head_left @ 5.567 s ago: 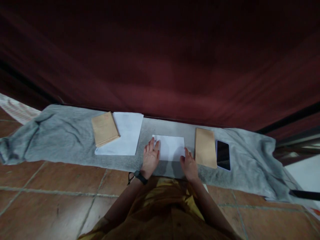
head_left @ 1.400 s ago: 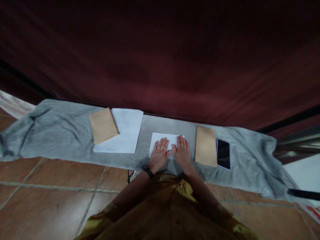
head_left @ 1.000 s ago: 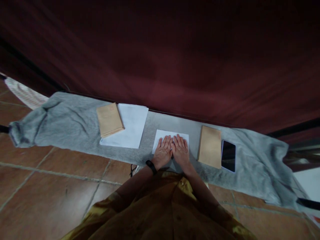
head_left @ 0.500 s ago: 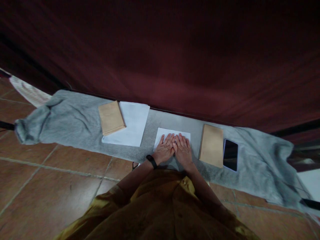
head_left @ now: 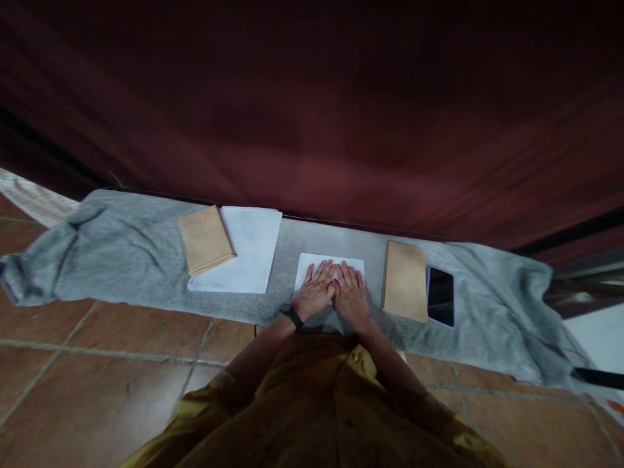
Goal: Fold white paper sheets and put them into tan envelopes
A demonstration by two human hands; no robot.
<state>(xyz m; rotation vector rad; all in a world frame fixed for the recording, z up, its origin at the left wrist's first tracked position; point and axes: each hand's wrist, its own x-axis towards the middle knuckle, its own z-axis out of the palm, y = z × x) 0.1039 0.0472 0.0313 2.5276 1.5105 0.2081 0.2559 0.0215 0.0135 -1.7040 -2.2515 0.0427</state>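
A small white sheet of paper (head_left: pixel 303 265), perhaps folded, lies on the grey cloth in front of my body. My left hand (head_left: pixel 316 289), with a dark band at its wrist, rests flat on the paper with its fingers stretched forward. Beside it, my right hand (head_left: pixel 351 296) also presses flat on the sheet, fingers spread. The thumbs meet or overlap between the two hands. Much of the paper is covered by the palms, so its near part is hidden.
The grey cloth (head_left: pixel 131 253) covers a long narrow surface. On the left, brown envelopes (head_left: pixel 205 239) overlap larger white sheets (head_left: pixel 251 250). To the right lie another stack of brown envelopes (head_left: pixel 405 281) and a phone (head_left: pixel 441 296). Dark red fabric (head_left: pixel 312 130) rises behind; tiled floor (head_left: pixel 121 383) shows in front.
My view has shifted and tilted slightly, so the things appear moved. Both hands stay flat on the paper, with the thumbs now closer over each other.
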